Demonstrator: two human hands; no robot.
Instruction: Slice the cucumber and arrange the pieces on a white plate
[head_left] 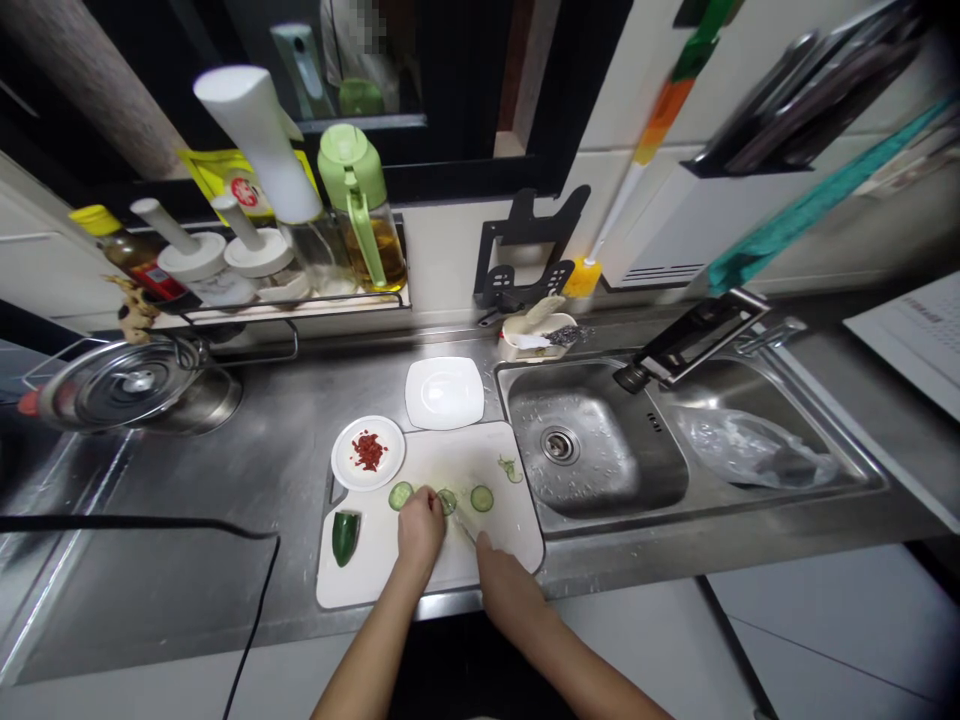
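Observation:
On a white cutting board (450, 450), my left hand (421, 527) has its fingers curled together at the edge of a middle cucumber slice (448, 501), seemingly holding it. My right hand (508, 582) is closed around the handle of a knife (466, 527), its blade angled toward that same slice. One cucumber slice (400, 494) lies just left of my left fingers, and another slice (482, 498) lies flat to the right of the blade. A dark green cucumber piece (346, 537) rests at the board's left side. Thin green scraps (510, 468) lie near its upper right corner.
A round plate (340, 455) with chopped red bits and a square white plate (444, 393) stand behind the board. To the right is a steel sink (600, 440) with a plastic bag (742, 450) in its right part. A lidded pot (202, 400) stands left; an oil bottle (360, 210) is shelved above.

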